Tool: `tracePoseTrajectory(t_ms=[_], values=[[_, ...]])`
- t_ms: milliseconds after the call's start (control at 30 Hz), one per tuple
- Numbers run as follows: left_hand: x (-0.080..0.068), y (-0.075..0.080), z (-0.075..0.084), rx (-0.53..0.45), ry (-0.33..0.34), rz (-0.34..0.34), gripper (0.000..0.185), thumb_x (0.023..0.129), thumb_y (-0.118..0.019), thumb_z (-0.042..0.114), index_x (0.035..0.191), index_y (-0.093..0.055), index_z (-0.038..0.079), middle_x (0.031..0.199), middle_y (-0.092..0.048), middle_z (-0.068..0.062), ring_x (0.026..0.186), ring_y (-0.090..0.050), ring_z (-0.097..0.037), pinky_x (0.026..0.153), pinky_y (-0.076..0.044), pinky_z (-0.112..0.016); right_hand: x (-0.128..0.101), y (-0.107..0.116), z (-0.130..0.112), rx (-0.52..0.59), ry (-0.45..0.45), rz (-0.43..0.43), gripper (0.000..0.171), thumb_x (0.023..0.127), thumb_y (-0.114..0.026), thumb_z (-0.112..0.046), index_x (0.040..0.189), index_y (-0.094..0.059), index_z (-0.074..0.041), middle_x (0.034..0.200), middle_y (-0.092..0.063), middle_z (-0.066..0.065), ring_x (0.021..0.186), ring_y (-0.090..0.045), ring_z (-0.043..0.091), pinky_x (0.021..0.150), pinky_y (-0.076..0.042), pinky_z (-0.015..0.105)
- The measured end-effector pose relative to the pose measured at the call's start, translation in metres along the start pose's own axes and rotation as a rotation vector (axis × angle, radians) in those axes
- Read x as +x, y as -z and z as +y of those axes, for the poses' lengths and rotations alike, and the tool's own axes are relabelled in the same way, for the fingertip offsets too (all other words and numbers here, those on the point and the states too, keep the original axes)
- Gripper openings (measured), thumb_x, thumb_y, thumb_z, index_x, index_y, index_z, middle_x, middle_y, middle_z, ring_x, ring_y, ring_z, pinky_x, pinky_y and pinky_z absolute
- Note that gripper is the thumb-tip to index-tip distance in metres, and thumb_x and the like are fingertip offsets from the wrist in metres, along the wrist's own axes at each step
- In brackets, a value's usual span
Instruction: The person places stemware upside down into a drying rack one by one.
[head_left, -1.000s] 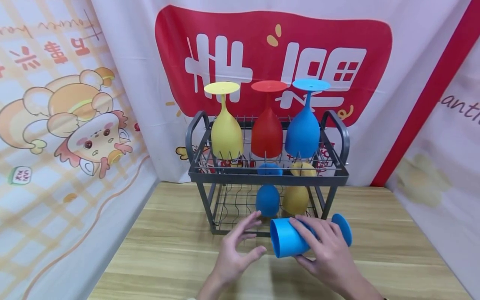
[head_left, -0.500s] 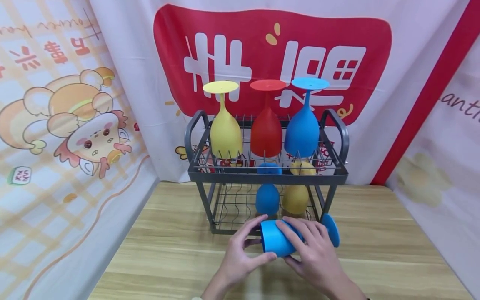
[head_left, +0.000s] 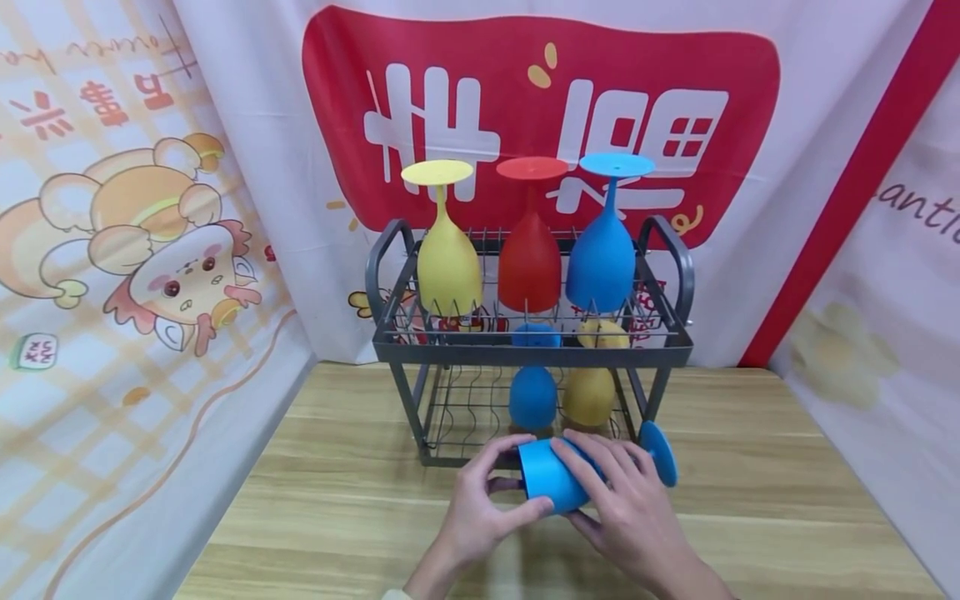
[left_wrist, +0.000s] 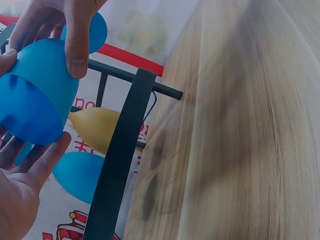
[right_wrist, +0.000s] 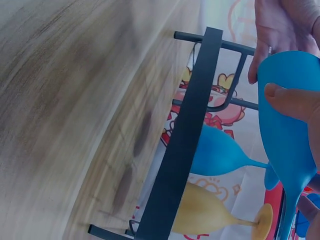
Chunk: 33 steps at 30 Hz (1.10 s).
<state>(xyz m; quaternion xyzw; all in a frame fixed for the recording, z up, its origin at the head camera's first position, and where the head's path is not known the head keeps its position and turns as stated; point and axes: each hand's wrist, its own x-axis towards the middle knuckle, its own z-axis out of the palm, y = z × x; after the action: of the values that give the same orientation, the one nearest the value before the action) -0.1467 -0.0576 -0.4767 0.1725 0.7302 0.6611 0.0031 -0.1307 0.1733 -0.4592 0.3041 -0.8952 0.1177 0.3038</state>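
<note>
A blue goblet [head_left: 556, 475] lies on its side in the air before the rack, its mouth to the left and its round foot [head_left: 657, 453] to the right. My right hand [head_left: 628, 504] grips it around the bowl, with the thumb [right_wrist: 292, 101] along its side. At the mouth my left hand [head_left: 483, 508] holds the rim between thumb and fingers; its fingers [left_wrist: 47, 160] show below the rim in the left wrist view. Part of the bowl and the stem are hidden behind the right hand in the head view.
A dark two-tier rack [head_left: 532, 356] stands on the wooden table [head_left: 315, 517]. Upside down on its top tier are a yellow goblet [head_left: 449, 267], a red goblet [head_left: 529, 267] and a blue goblet [head_left: 601, 267]. Another blue goblet [head_left: 533, 398] and a yellow goblet [head_left: 588, 397] occupy the lower tier.
The right hand has brought the blue goblet a little to the left. My left hand, apart from it a second ago, has closed onto the rim. Little differs from half a second ago.
</note>
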Motion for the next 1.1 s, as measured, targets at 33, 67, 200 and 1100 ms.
tracePoseTrajectory(t_ms=[33, 67, 200, 1100], values=[[0.000, 0.000, 0.000, -0.005, -0.002, 0.002, 0.061, 0.087, -0.087, 0.020, 0.141, -0.061, 0.030, 0.144, -0.061, 0.002, 0.126, -0.062, -0.023, 0.095, -0.063, -0.031, -0.001, 0.001, 0.000, 0.007, -0.009, 0.010, 0.091, 0.081, -0.083, -0.065, 0.157, -0.052, -0.025, 0.152, -0.060, 0.006, 0.129, -0.062, 0.031, 0.100, -0.054, 0.055], [0.001, 0.000, 0.000, -0.012, -0.001, 0.005, 0.061, 0.087, -0.087, 0.020, 0.142, -0.061, 0.028, 0.144, -0.061, 0.000, 0.126, -0.062, -0.024, 0.095, -0.063, -0.031, -0.002, 0.002, -0.001, 0.017, -0.020, 0.023, 0.088, 0.085, -0.077, -0.068, 0.157, -0.053, -0.023, 0.152, -0.060, 0.006, 0.130, -0.061, 0.031, 0.100, -0.053, 0.056], [0.001, 0.000, 0.001, -0.055, 0.000, 0.015, 0.062, 0.087, -0.087, 0.017, 0.143, -0.061, 0.023, 0.144, -0.062, -0.006, 0.126, -0.061, -0.025, 0.095, -0.063, -0.031, -0.011, 0.007, -0.003, 0.069, -0.092, 0.084, 0.083, 0.096, -0.045, -0.077, 0.154, -0.057, -0.019, 0.153, -0.061, 0.007, 0.135, -0.058, 0.031, 0.105, -0.049, 0.055], [-0.005, -0.024, -0.005, -0.134, -0.008, 0.028, 0.066, 0.084, -0.087, 0.011, 0.143, -0.059, 0.019, 0.146, -0.061, -0.009, 0.127, -0.063, -0.022, 0.098, -0.062, -0.032, -0.026, -0.003, -0.012, 1.319, -1.240, 0.033, 0.084, 0.102, -0.071, -0.029, 0.165, -0.026, 0.003, 0.167, -0.037, 0.028, 0.143, -0.055, 0.023, 0.104, -0.057, 0.023]])
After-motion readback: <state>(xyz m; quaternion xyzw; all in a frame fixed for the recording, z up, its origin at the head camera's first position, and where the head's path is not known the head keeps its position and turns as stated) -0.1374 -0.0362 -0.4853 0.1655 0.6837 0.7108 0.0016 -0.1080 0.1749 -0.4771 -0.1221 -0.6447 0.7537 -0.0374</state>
